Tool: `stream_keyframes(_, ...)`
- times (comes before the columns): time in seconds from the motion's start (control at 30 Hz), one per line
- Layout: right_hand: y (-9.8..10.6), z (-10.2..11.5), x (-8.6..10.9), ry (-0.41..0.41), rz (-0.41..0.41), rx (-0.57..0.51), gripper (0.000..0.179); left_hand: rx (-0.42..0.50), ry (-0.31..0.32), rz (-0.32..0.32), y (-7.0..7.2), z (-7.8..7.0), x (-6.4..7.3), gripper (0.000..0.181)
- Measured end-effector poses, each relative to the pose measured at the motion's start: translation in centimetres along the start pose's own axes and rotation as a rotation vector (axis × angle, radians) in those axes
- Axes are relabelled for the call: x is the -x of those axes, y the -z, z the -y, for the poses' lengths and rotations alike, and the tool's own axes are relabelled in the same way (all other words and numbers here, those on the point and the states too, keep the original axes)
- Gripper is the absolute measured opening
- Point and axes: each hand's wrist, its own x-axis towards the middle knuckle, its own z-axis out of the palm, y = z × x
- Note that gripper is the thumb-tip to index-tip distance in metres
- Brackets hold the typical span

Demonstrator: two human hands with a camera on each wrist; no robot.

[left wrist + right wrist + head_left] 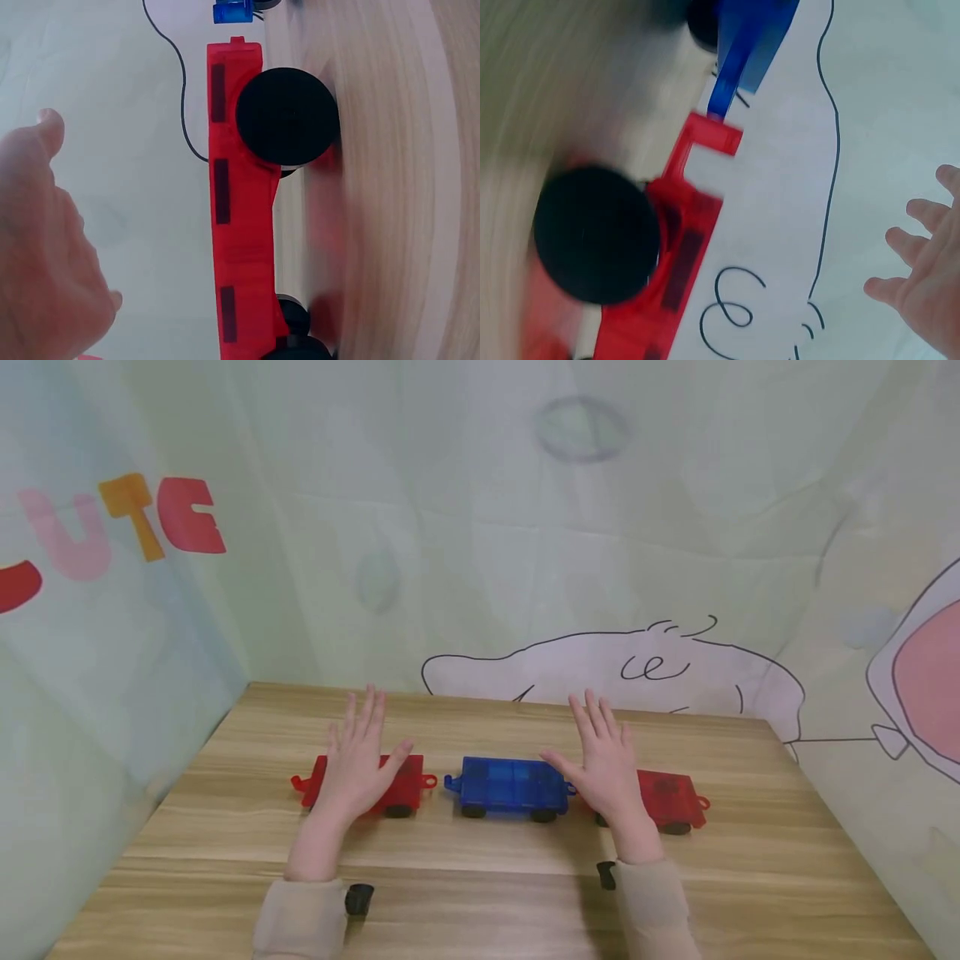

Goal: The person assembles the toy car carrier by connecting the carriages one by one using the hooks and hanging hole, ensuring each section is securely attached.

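Observation:
Three toy wagons with black wheels stand in a row: a red wagon (pixel 408 783) at left, a blue wagon (pixel 510 787) in the middle, and another red wagon (pixel 667 797) at right. My left hand (pixel 354 781), fingers straight and thumb out, hovers over the left wagon and hides part of it. A small gap separates that wagon's ring from the blue wagon's hook (pixel 452 783). My right hand (pixel 606 772) is spread over the join between the blue and right wagons. In the right wrist view, the right wagon's red hook (pixel 718 133) meets the blue wagon's ring (pixel 724 97). Both hands hold nothing.
The wagons stand on a wood-grain table (pixel 480 893). Behind and beside it hangs a pale curtain (pixel 465 543) printed with letters and a cartoon animal. A small black piece (pixel 359 899) sticks out beside the left sleeve, and a similar black piece (pixel 606 875) beside the right.

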Motion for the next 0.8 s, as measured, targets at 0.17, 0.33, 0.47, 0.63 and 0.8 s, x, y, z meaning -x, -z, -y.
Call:
stream_keyframes(0.17,-1.1,0.9,-0.5,0.024,0.011,-0.125,0.090,0.060,-0.034,0.032,0.3,0.8,0.0,0.089)
stream_keyframes(0.33,-2.0,1.8,-0.8,0.011,0.054,-0.238,0.090,0.126,-0.055,0.074,0.6,1.7,0.1,0.090)
stream_keyframes(0.47,-2.4,2.4,-1.0,-0.017,0.102,-0.306,0.091,0.164,-0.048,0.098,0.6,2.3,0.2,0.095)
stream_keyframes(0.63,-3.0,2.7,-1.2,-0.036,0.152,-0.359,0.096,0.186,-0.024,0.126,0.6,2.6,0.3,0.103)
stream_keyframes(0.8,-3.7,2.8,-1.3,-0.030,0.209,-0.379,0.096,0.207,0.023,0.152,0.6,2.7,0.5,0.106)
